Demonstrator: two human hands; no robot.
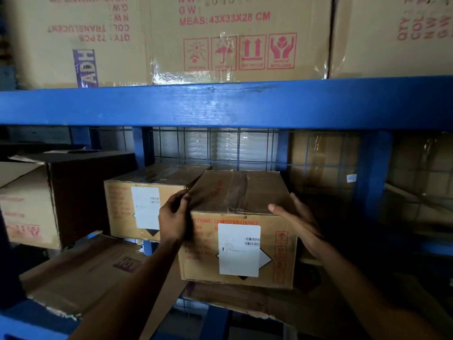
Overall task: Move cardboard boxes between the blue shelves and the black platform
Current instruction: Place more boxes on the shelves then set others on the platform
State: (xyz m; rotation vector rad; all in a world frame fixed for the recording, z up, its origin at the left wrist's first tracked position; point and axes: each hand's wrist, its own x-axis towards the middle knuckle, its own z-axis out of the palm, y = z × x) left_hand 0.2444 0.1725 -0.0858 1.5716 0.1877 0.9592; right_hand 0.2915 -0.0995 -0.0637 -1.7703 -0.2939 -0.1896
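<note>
Between my hands, in the blue shelves (220, 104), sits a cardboard box (235, 200) printed "LUBRICATION CLEANER", with a white barcode label (239, 250). My left hand (172, 217) grips its top left edge; my right hand (296, 217) lies straight-fingered against its right side. Above them, a carton (232, 33) reads "MEAS: 43X33X28 CM"

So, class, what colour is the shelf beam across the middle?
Blue; the shelf beam shows best in the head view.

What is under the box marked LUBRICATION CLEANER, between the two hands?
The box rests on flattened cardboard with a ragged front edge. What lies below that cardboard, and how far back it reaches, cannot be seen, because the box covers it.
</note>
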